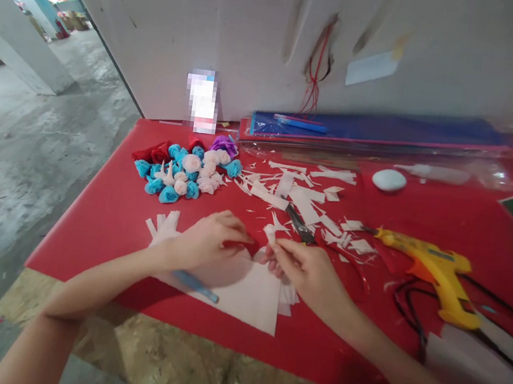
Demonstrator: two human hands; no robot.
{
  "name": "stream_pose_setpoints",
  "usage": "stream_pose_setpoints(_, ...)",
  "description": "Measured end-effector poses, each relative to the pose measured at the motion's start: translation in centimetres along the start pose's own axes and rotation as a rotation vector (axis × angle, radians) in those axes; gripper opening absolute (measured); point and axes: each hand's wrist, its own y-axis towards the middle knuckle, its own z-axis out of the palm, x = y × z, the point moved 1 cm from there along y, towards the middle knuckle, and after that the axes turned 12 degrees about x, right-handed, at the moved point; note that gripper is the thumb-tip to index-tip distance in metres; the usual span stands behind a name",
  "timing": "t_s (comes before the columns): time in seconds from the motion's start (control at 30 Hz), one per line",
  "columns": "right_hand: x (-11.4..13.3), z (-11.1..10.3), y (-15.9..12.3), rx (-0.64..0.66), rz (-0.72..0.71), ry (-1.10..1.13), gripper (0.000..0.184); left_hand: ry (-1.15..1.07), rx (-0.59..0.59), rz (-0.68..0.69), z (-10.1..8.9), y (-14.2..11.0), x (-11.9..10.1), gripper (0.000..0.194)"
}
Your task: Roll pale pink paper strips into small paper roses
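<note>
My right hand (306, 266) pinches a small rolled white paper bud (270, 234) between thumb and fingers, its tip pointing up. To the left, my left hand (213, 239) hovers over white paper sheets (244, 290), its fingers loosely bent and apart, with nothing seen in them. A blue pen (196, 285) lies on those sheets under my left wrist. Just beyond my right hand, scissors (299, 222) rest among white paper scraps (304, 204). Paper flowers (188, 171) in blue, pale pink, red and purple are heaped at the back left.
A yellow glue gun (434, 270) with black cord lies at the right on the red table (99, 216). Near it are a white egg-shaped object (389, 181) and a clear bottle (441, 173). A phone (203, 101) leans on the wall beside blue wrapped sheets (376, 129).
</note>
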Motion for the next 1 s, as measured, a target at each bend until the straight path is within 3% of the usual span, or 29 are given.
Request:
stream_pose_setpoints(0.13,-2.1,1.4,1.0,0.052,0.112,0.103,0.027,0.089,0.014,-0.04,3.2,-0.5,0.4,0.023)
stream_pose_setpoints(0.23,-2.7,2.0,1.1,0.04,0.159,0.155,0.026,0.119,0.001,-0.054,4.1,-0.6,0.5,0.02)
stream_pose_setpoints(0.53,-3.2,2.0,1.3,0.034,0.206,0.333,0.028,0.12,-0.05,-0.052,4.5,-0.6,1.0,0.016)
stream_pose_setpoints(0.8,-2.4,2.0,1.0,0.044,0.241,0.432,0.025,0.075,-0.013,-0.041,3.6,-0.5,0.7,0.014)
stream_pose_setpoints(1.0,-2.2,2.0,1.2,0.072,0.278,0.538,0.02,0.03,-0.02,-0.036,4.2,-0.2,1.1,0.011)
